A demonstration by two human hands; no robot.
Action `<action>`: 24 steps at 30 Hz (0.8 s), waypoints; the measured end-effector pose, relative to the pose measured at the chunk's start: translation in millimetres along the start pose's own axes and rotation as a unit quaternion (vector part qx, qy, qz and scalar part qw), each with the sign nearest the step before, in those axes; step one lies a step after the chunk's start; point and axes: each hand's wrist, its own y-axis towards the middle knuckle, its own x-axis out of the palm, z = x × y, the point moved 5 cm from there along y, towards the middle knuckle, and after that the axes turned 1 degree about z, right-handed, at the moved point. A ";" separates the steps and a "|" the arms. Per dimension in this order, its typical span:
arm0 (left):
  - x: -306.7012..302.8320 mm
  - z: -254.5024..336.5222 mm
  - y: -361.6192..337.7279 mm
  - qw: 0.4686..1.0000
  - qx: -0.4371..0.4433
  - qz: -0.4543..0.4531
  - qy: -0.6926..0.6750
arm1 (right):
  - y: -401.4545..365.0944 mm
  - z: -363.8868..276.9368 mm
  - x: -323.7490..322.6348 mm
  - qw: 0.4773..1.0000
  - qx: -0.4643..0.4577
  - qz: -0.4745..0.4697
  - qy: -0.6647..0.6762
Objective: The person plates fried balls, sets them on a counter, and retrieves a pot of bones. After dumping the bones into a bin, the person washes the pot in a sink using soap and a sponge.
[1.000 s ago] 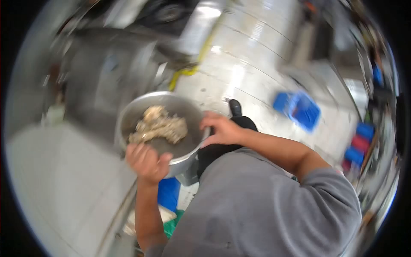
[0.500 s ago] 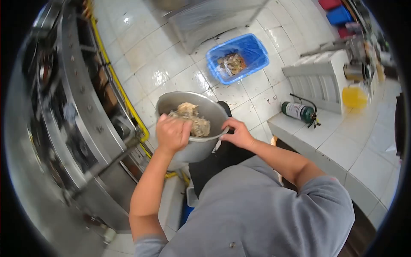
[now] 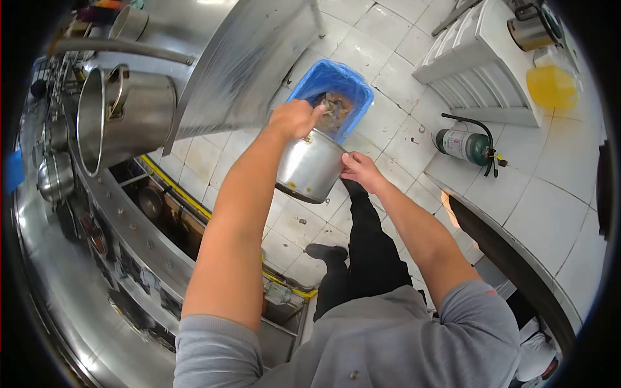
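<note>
A dull silver metal pot (image 3: 311, 165) is tilted away from me, its base toward me and its mouth toward the blue bin. My left hand (image 3: 296, 119) is closed on the pot's far left edge, thumb stretched along it. At the pot's right side, my right hand (image 3: 363, 171) grips the edge with bent fingers. Just past the pot stands the blue bin (image 3: 359, 86) on the floor, with brownish food scraps (image 3: 335, 110) inside. The pot's inside is turned out of view, so its contents are hidden.
A large steel stockpot (image 3: 145, 103) lies on its side to the left, above the steel stove (image 3: 149, 242). On the right, a green fire extinguisher (image 3: 462, 145) rests on a tiled ledge (image 3: 524, 194), near a yellow jug (image 3: 552, 87). A plastic-wrapped panel (image 3: 226, 84) stands beside the bin.
The pot has moved forward to the bin and tipped over from nearly upright. The pale, stringy clump seen inside it before is out of sight. Both hands stay on the pot.
</note>
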 end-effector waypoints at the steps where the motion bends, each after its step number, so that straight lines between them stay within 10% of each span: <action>1: -2.2 3.6 21.4 1.000 0.000 -0.008 0.008 | 10.2 -5.8 -5.7 1.000 0.005 -0.002 0.020; 16: -3.7 26.3 86.8 0.997 -0.016 -0.068 0.041 | 34.8 0.8 -3.1 0.987 0.053 -0.019 0.151; 24: -15.9 -6.1 -67.2 0.994 0.002 0.106 -0.015 | -7.1 -8.4 15.5 0.994 -0.102 -0.020 -0.021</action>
